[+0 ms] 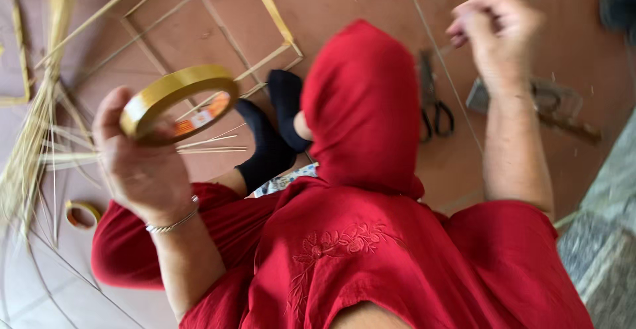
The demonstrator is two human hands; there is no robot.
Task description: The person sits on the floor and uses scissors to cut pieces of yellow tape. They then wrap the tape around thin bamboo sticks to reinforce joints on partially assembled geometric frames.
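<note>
Tape roll (177,100), yellow, is riding high in the left hand (136,153), fingers curling tight around its rim, out over the floor beside the person's red-clad knee. Across the head view, the right hand (493,31) is lifting with fingertips pinching together on what looks like the tape's free end, though blur is hiding the strip itself. By my read, the pull-off step is running; a clean cut is calling for the scissors (434,100), lying on the floor just under that hand. Thin bamboo sticks (40,137) and a stick frame (218,31) are lying to the left.
</note>
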